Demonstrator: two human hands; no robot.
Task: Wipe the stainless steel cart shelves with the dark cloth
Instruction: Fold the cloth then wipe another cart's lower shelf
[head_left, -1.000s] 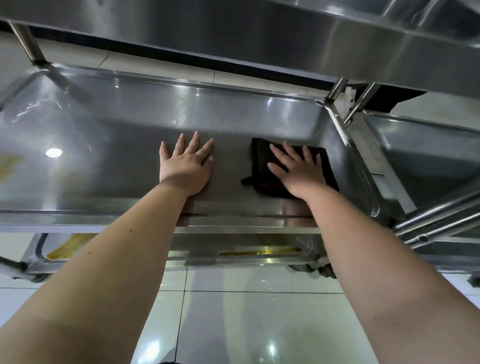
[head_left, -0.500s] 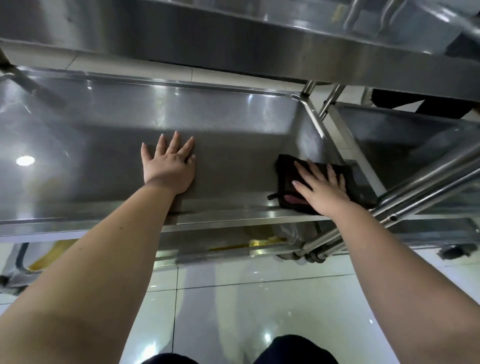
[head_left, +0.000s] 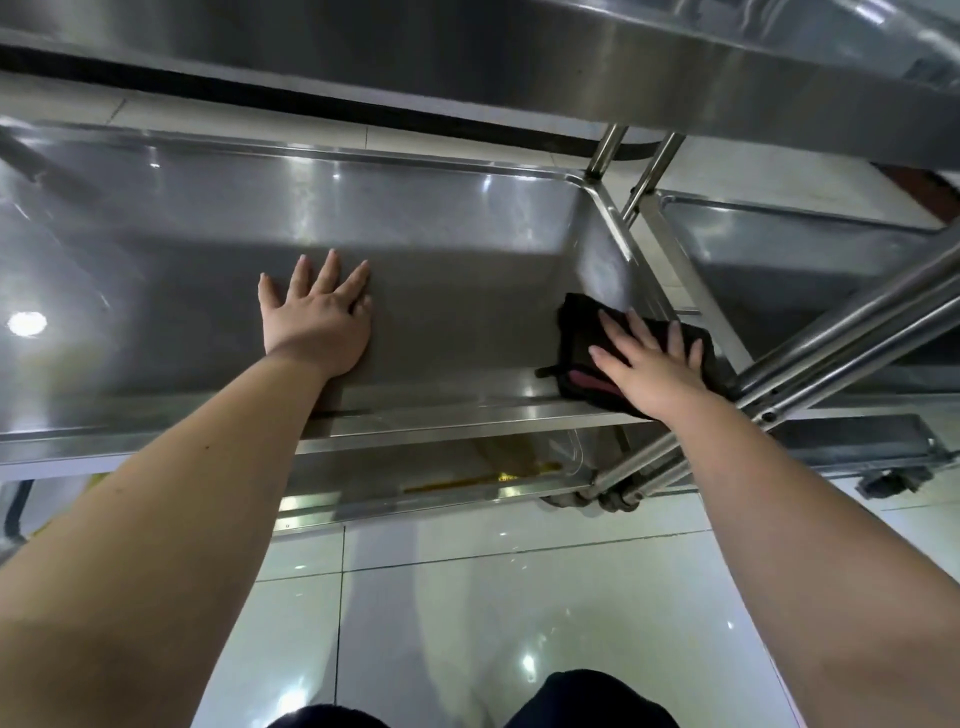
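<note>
Since the earlier frames the dark cloth (head_left: 579, 332) had slid rightward under the right hand (head_left: 652, 366) into the near right corner of the cart shelf (head_left: 441, 244), its right end against the side wall. It was black and folded, with a reddish strip at its near edge and a small tab poking left; its long axis ran left to right. The right hand pressed it with straight, spread fingers pointing far-left. The left hand (head_left: 317, 322) lay flat, fingers spread, mid-shelf.
</note>
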